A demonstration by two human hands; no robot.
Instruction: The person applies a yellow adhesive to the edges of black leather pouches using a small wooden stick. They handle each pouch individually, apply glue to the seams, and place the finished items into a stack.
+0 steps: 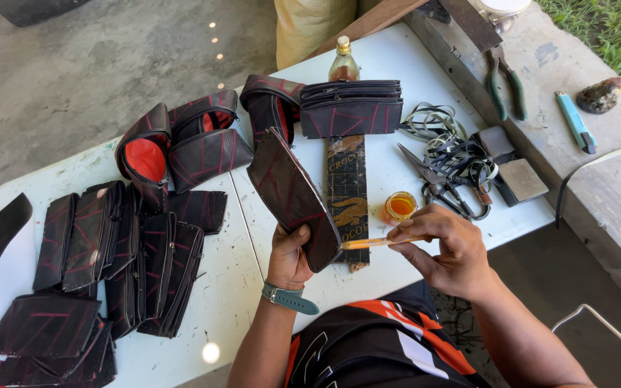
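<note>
Outdoors, on a white tabletop (224, 287) set on a concrete floor, a person is working with many black pouches stitched in red.

Left hand (289, 255) is clenched around the lower edge of one flat black pouch piece (292, 197), with the thumb on the front face, and holds it up tilted above the tabletop. Right hand (443, 248) pinches a thin orange stick (368, 243) between thumb and fingers, and the tip of the stick meets the lower right edge of the piece.

I judge that glue is being spread along that edge. To do it well, the left grip should keep the piece steady and tilted, so the edge faces the stick, and the thumb should stay away from the wet line. The stick should carry only a little glue and move in one thin, even stroke, not wandering onto the red stitching.

Just behind the stick stands a small jar of orange liquid (399, 207), near enough for dipping. Under the piece lies a dark cutting board strip (347, 194), and behind it a stack of finished pouches (351, 108) with a small bottle (343, 61). Scissors (440, 183) and black straps lie to the right. Pliers (504, 82) and a blue utility knife (575, 121) rest on the concrete ledge, well apart.
</note>
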